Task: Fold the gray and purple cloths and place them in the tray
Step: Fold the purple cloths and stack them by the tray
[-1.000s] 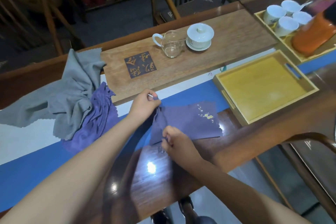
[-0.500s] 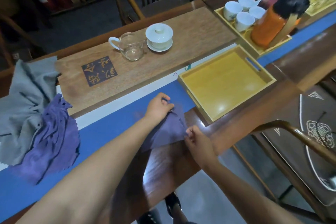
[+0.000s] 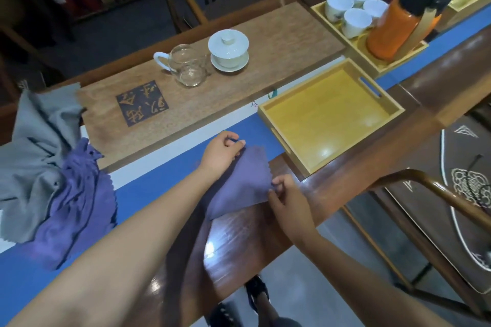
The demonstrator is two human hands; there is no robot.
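Folded purple cloth [image 3: 240,183] overhangs the table edge [image 3: 265,255]; left hand [image 3: 220,152] and right hand [image 3: 288,200] pinch its corners; tray [image 3: 268,117] sits just beside.

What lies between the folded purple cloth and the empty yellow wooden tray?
Head view: only bare blue table runner separates the folded purple cloth from the yellow wooden tray.

I count three cloths: two purple cloths [image 3: 240,183] [image 3: 77,202] and one gray cloth [image 3: 37,146] at 9 o'clock. Four white cups [image 3: 356,21] at 1 o'clock, plus two wooden trays [image 3: 268,111] [image 3: 318,8], one glass pitcher [image 3: 188,66], one lidded bowl [image 3: 228,48].
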